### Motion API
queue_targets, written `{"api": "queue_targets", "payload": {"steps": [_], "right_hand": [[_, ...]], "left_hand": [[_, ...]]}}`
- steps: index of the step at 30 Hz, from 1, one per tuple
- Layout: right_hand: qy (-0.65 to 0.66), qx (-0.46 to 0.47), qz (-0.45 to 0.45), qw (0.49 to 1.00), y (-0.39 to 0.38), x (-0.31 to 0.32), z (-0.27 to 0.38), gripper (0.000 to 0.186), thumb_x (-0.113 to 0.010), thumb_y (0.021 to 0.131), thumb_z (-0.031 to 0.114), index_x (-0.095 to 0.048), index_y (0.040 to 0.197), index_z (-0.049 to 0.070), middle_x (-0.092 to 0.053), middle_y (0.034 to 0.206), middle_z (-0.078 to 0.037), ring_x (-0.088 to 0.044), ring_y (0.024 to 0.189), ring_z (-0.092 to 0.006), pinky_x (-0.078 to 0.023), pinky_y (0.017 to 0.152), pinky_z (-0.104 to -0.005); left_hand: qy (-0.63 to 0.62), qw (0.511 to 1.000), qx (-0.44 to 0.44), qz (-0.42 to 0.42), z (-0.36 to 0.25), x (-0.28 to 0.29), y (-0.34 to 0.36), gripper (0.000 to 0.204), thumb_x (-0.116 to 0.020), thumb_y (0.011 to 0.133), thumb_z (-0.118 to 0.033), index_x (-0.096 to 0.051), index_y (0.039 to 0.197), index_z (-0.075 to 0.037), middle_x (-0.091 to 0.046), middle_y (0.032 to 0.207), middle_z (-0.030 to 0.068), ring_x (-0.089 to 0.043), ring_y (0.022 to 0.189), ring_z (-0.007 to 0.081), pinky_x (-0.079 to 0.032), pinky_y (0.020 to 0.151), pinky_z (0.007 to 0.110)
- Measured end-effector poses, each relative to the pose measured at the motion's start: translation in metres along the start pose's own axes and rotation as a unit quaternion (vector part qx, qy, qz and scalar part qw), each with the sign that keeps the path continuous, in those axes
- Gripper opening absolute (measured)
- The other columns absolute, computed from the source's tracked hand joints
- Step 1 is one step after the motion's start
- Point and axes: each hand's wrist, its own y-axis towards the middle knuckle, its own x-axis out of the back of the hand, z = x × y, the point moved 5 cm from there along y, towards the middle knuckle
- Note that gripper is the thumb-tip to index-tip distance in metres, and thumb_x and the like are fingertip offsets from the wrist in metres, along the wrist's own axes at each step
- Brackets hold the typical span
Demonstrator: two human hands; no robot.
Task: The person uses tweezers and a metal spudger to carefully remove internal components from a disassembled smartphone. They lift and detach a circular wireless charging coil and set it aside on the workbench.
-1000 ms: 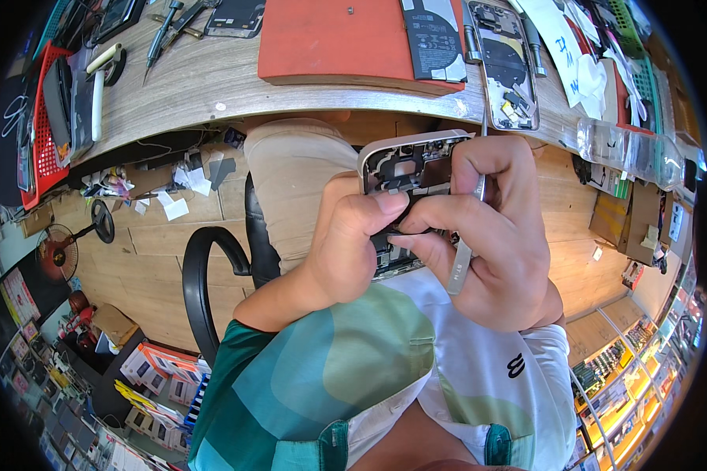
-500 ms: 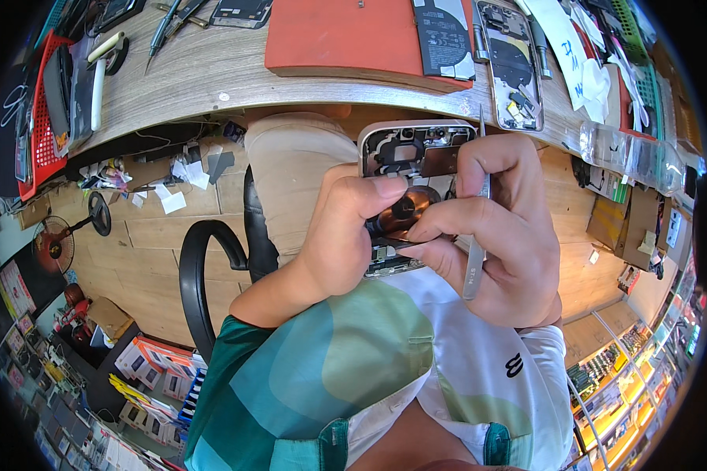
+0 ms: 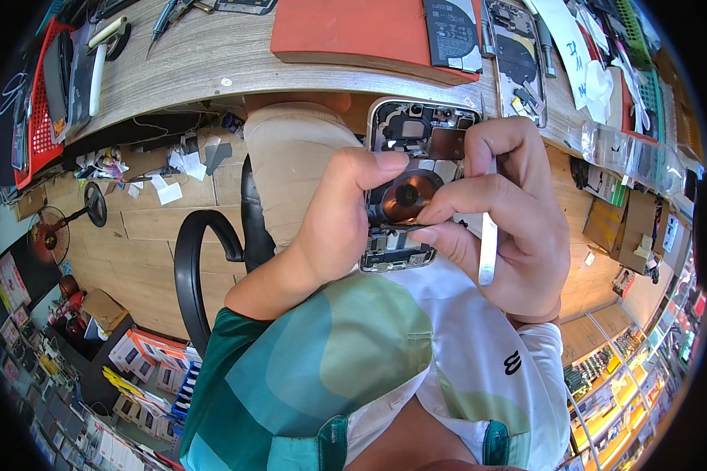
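Note:
An opened phone [image 3: 393,255], its inside facing up, is held above my lap in front of the table edge. Along its left side my left hand [image 3: 330,212] grips the frame, thumb resting over the inside. A round copper coil [image 3: 404,196] with a dark centre lies in the phone's middle. Thumb and forefinger of my right hand [image 3: 522,224] close at the coil's lower right edge, and the fingertips hide what they pinch. Silver tweezers [image 3: 488,251] are tucked within that same hand, one end pointing down toward me.
On the table sit an orange box [image 3: 353,35] with a black battery [image 3: 453,31] on it, and another opened phone [image 3: 518,55]. A red basket [image 3: 41,125] stands far left. A clear plastic tray [image 3: 628,161] is at right. A black chair armrest [image 3: 187,267] rises left of me.
The phone and both hands appear slightly farther up and right, and the phone's inside faces up more fully. The tweezers have turned a little in my right hand. The grip is unchanged.

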Motion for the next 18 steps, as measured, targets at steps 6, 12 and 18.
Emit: {"api": "queue_targets", "payload": {"steps": [6,12,18], "right_hand": [[0.009,0.001,0.0,1.0,0.0,0.002,-0.002,0.032,-0.093,0.077,0.027,-0.077,0.094,0.005,-0.048,0.107,-0.01,-0.052,0.097,-0.0236,-0.045,0.086,-0.034],[0.029,-0.005,0.006,1.0,0.001,0.006,-0.004,0.031,-0.094,0.076,0.026,-0.077,0.092,0.005,-0.049,0.106,-0.01,-0.05,0.096,-0.0226,-0.041,0.084,-0.0315],[0.086,0.004,0.006,0.996,0.001,0.011,-0.01,0.033,-0.093,0.077,0.028,-0.077,0.091,0.004,-0.05,0.106,-0.01,-0.05,0.096,-0.0226,-0.041,0.083,-0.0309]], "left_hand": [[-0.03,1.0,0.009,0.002,0.001,-0.001,0.0,0.045,-0.045,0.106,-0.034,-0.068,0.117,0.003,-0.074,0.109,0.0117,-0.069,0.096,0.018,-0.055,0.092,0.033],[-0.069,0.998,-0.001,0.006,-0.001,-0.001,0.001,0.042,-0.044,0.107,-0.031,-0.065,0.122,0.003,-0.074,0.111,0.013,-0.07,0.101,0.019,-0.056,0.095,0.034],[-0.066,0.997,-0.034,0.014,0.0,0.006,0.001,0.042,-0.043,0.108,-0.028,-0.062,0.127,0.005,-0.073,0.118,0.0165,-0.071,0.105,0.0203,-0.057,0.099,0.036]]}}
